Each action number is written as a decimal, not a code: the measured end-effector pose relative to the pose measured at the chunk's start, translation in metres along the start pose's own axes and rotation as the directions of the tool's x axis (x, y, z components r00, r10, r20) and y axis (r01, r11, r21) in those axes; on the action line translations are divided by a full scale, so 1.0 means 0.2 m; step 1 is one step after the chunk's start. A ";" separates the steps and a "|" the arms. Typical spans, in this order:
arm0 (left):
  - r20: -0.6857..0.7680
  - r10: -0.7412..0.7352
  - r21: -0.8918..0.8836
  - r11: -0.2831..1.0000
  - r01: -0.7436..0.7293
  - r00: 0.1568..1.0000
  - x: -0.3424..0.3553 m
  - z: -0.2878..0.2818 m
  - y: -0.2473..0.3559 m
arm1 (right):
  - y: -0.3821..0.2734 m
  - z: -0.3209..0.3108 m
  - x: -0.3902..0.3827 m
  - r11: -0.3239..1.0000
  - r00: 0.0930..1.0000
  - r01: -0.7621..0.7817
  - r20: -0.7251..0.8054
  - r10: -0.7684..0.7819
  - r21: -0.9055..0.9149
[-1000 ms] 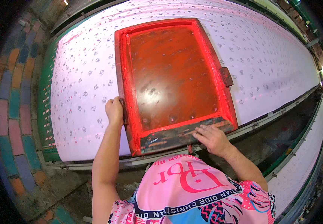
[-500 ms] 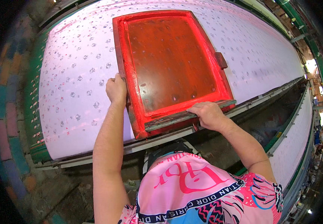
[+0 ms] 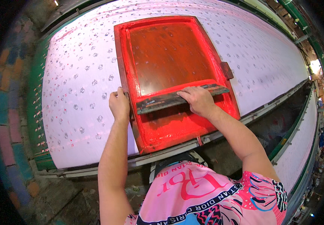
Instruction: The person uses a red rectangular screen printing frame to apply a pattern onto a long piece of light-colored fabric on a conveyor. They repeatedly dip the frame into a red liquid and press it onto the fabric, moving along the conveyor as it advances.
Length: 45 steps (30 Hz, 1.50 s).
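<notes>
A screen-printing frame (image 3: 123, 75), its wood coated in red ink, lies on white fabric (image 3: 72, 108) printed with small dark motifs and red marks. Closed on the frame's left edge is my left hand (image 3: 119, 105). My right hand (image 3: 197, 100) grips a long dark squeegee (image 3: 158, 102), which spans the frame crosswise. A band of wet red ink runs along the squeegee's far side. Beyond it the mesh (image 3: 173, 56) looks dark red, and nearer me a brighter red smear covers the screen. A small block (image 3: 227, 70) sticks out from the frame's right side.
The fabric covers a long table with a metal rail (image 3: 94, 170) along its near edge and a green strip (image 3: 38, 138) at the left end. Another long table with pale fabric (image 3: 297, 153) stands to the right. Coloured paving (image 3: 10, 138) lies at far left.
The squeegee has moved away from me, from the frame's near end up the screen, with my right hand on it. My left hand stays on the frame's left edge.
</notes>
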State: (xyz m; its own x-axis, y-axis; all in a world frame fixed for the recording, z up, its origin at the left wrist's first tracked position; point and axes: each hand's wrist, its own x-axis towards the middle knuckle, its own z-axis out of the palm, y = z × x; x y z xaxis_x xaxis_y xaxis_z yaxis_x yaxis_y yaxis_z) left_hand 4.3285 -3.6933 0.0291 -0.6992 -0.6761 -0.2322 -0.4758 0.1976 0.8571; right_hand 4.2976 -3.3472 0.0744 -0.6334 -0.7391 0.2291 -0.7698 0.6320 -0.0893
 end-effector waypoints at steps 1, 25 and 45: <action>-0.003 -0.010 -0.025 1.000 0.010 1.000 0.01 0.00 -0.01 | 0.05 0.02 0.09 1.000 1.000 -0.005 0.000 0.005 -0.001; -0.294 -0.058 0.034 0.997 0.071 0.954 -0.02 0.04 0.02 | 1.23 0.39 1.74 0.994 0.995 -0.078 0.050 0.082 -0.080; -0.314 -0.019 0.103 0.993 0.054 0.949 -0.06 0.05 0.09 | 1.53 0.24 1.90 0.999 0.961 -0.034 0.276 0.030 0.011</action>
State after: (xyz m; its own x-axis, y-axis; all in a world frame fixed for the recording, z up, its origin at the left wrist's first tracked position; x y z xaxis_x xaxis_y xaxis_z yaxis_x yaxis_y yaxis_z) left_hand 4.3234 -3.6749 0.0433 -0.4876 -0.8682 -0.0923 -0.5650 0.2332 0.7914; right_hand 3.8175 -3.4451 0.0868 -0.6534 -0.7554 -0.0496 -0.7484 0.6544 -0.1079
